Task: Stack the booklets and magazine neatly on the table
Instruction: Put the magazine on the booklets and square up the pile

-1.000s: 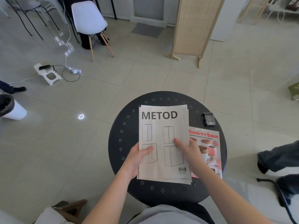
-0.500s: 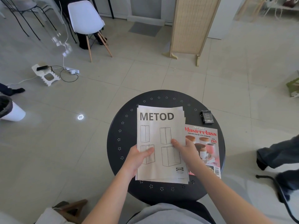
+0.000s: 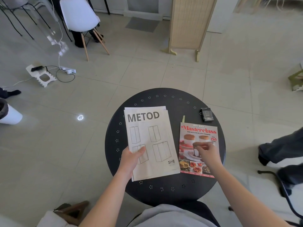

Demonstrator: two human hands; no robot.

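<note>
A stack of white METOD booklets [image 3: 151, 141] lies on the left half of the round black table [image 3: 165, 102]. My left hand [image 3: 131, 158] grips the stack at its lower left edge, thumb on the cover. To the right, apart from the stack, the red Masterclass magazine [image 3: 196, 138] lies flat and fully uncovered. My right hand [image 3: 209, 153] rests over the magazine's middle with fingers curled and pinched together, holding nothing that I can see.
A small black box [image 3: 207, 114] sits at the table's far right. On the floor beyond stand a white chair [image 3: 78, 15], a wicker screen [image 3: 188, 22] and a power strip with cables [image 3: 65, 69]. A person's legs [image 3: 283, 148] are at the right.
My left hand has shifted the booklet stack to the left, off the magazine. My right hand has left the stack and moved right onto the magazine.
</note>
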